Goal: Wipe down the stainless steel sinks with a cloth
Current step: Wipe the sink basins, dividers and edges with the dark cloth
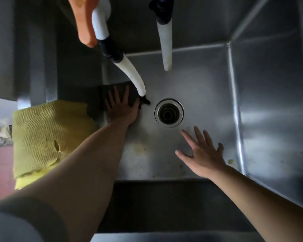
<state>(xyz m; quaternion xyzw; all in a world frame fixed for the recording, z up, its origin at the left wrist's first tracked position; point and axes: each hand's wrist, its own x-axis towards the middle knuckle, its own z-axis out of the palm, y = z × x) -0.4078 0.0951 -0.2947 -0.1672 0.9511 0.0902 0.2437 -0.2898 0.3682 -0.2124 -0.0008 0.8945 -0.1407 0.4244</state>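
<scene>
I look straight down into a deep stainless steel sink (208,95) with a round drain (169,113) in its floor. My left hand (122,109) lies flat, fingers spread, on a dark cloth (129,95) pressed against the sink floor at the left wall, just left of the drain. My right hand (202,152) hovers open over the floor below and to the right of the drain, holding nothing. Yellowish stains and crumbs (140,149) mark the near part of the floor.
A yellow mesh cloth (45,135) hangs over the sink's left rim. Two white hoses with black couplings hang from above: the left hose (131,74) ends right over my left hand, the right hose (166,48) ends above the drain. An orange object (84,20) hangs at the top left.
</scene>
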